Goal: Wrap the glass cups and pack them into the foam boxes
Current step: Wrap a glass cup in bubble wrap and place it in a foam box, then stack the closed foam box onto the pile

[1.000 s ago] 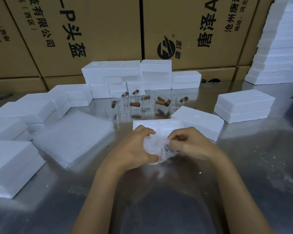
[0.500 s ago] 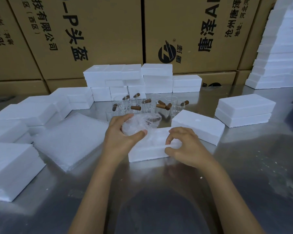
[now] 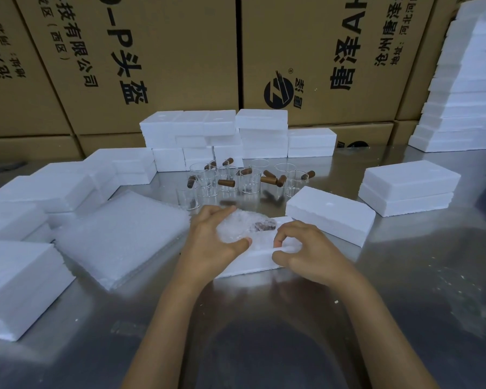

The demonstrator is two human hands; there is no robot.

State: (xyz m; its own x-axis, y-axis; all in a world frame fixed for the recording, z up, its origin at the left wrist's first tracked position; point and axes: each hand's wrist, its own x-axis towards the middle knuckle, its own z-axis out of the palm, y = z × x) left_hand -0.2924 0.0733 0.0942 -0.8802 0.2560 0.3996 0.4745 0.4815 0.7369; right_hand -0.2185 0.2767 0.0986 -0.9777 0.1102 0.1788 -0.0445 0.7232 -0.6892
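The left hand (image 3: 211,242) curls round the bubble-wrapped glass cup (image 3: 240,227) — a crinkled, cloudy bundle with its brown handle showing through — resting on the open white foam box (image 3: 260,261), whose grainy near edge the right hand (image 3: 306,254) pinches on the steel table (image 3: 264,332).

A reflective steel table (image 3: 404,276) runs back to a wall of printed brown cardboard cartons (image 3: 157,57).
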